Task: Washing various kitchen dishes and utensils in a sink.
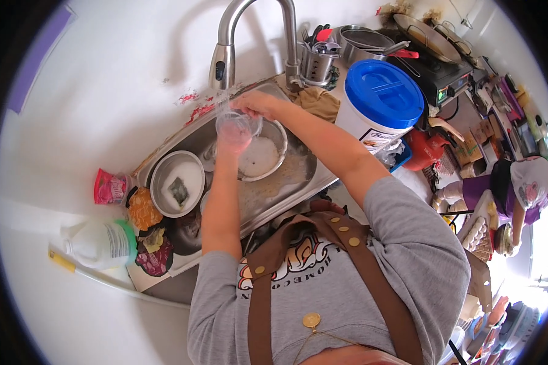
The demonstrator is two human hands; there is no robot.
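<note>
Under the stainless steel faucet (222, 66), my left hand (234, 142) holds a clear plastic cup (233, 124), and its fingers show through the plastic. My right hand (258, 105) reaches in from the right and grips the clear plastic at the rim; whether this is a second piece, I cannot tell. Water appears to run from the spout onto the cup. Below the hands, a metal bowl (281, 157) with cloudy, foamy water sits in the steel sink (301, 157). To the left, a round metal pan (154, 189) holds suds and a dark green scouring pad (178, 191).
A white bucket with a blue lid (383, 93) stands right of the sink, near a utensil holder (317, 66) and a cooker (452, 84). A pink packet (112, 187) and a plastic jug (100, 244) flank the left end. Another person (527, 182) is at far right.
</note>
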